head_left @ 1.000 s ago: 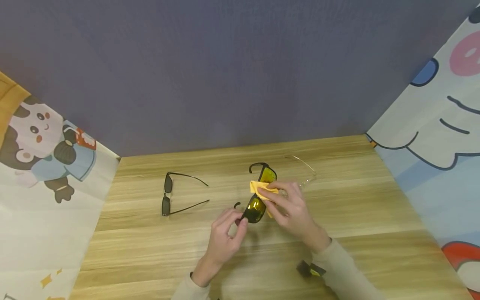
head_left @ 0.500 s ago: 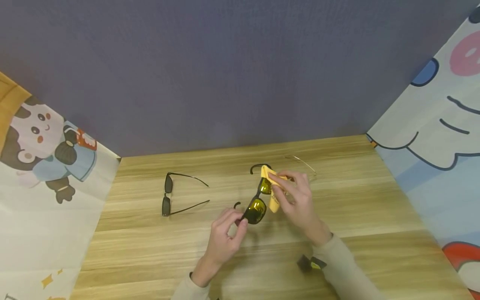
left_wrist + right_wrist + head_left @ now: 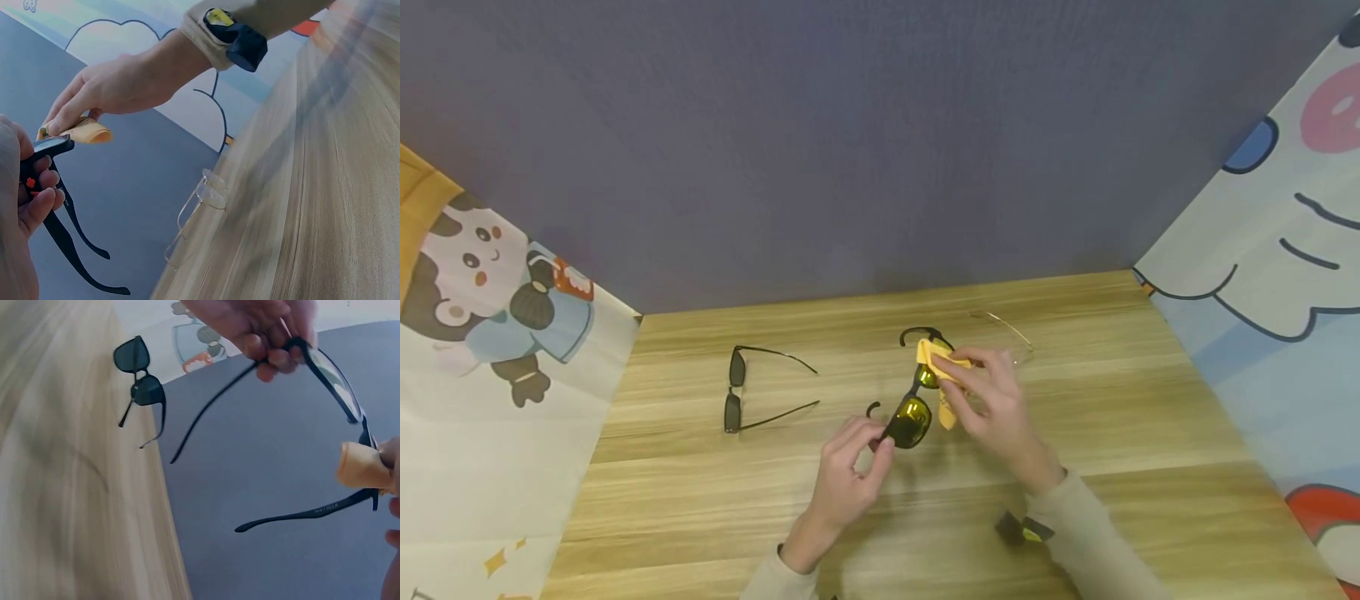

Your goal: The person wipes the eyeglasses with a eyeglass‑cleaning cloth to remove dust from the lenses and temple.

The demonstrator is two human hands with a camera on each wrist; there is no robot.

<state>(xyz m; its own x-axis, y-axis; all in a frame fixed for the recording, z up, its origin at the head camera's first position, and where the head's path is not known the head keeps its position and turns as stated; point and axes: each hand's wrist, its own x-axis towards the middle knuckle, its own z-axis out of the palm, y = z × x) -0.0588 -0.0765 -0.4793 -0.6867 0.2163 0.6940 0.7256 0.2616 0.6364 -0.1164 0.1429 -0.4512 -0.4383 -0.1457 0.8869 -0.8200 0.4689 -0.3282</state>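
My left hand (image 3: 847, 475) grips black-framed sunglasses (image 3: 913, 421) with yellow mirrored lenses at the near end, by the hinge. They are held above the table, temples unfolded and pointing away to the left in the head view. Between the fingers and thumb of my right hand (image 3: 996, 404) is a folded yellow cloth (image 3: 942, 360), pressed on the far lens and covering part of it. One end of the cloth hangs below the fingers. In the right wrist view the cloth (image 3: 359, 465) wraps over the frame beside the far temple (image 3: 306, 514).
Another pair of black sunglasses (image 3: 734, 389) lies unfolded on the wooden table (image 3: 685, 500) at the left. Thin-rimmed clear eyeglasses (image 3: 211, 190) rest near the back right, partly hidden behind my right hand in the head view. A grey wall (image 3: 850, 167) rises behind the table.
The right hand has moved the cloth from the bridge outward to the far lens, then slightly back toward the bridge. The left hand keeps its hold, nearly still.
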